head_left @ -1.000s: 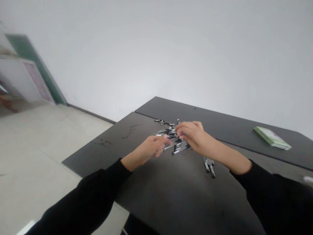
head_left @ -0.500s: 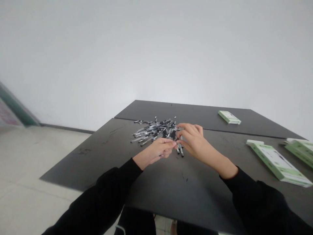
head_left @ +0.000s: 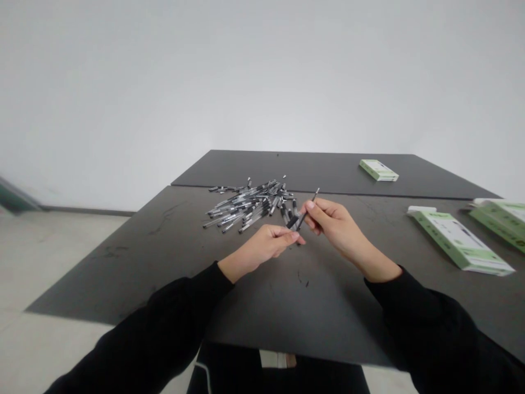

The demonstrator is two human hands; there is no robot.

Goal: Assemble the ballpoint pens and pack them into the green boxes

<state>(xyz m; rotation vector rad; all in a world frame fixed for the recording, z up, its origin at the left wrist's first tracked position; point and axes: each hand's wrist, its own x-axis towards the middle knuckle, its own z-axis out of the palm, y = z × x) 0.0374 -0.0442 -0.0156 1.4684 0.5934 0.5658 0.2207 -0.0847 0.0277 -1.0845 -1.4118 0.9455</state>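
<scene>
- **right hand** (head_left: 332,221): thumb and fingers clamped on a slim black pen (head_left: 315,194); the thin end sticks out past the fingers, tilted up toward the far side of the table
- **left hand** (head_left: 262,246): fingers stretched out toward the right hand, tips close to the lower part of the pen; cannot tell if they touch it or hold anything
- **hands**: close together in front of the pens, with no clear contact between them
- **between hands**: a short dark piece (head_left: 292,221) beside the held pen; too small to tell if it belongs to that pen or is a separate one
- **pens**: loose pile of pens (head_left: 246,208), clear barrels with black parts, lying crossed at mixed angles on the tabletop, just beyond the hands; its near right edge runs in close to the fingers
- **table**: two dark panels, far panel (head_left: 311,169) and near panel (head_left: 123,257), meeting at a straight seam; the pile lies close to the seam, on the near panel; faint scuffs (head_left: 164,221) left of the pile
- **boxes**: flat green-and-white box (head_left: 378,170) on the far panel; two more on the right of the near panel, one (head_left: 459,243) lying apart from the hands, one (head_left: 500,221) at the edge of view
- **around**: black sleeves on both forearms, left sleeve (head_left: 164,312), right sleeve (head_left: 430,312); pale floor (head_left: 61,262) and plain wall (head_left: 262,82) behind the table
</scene>
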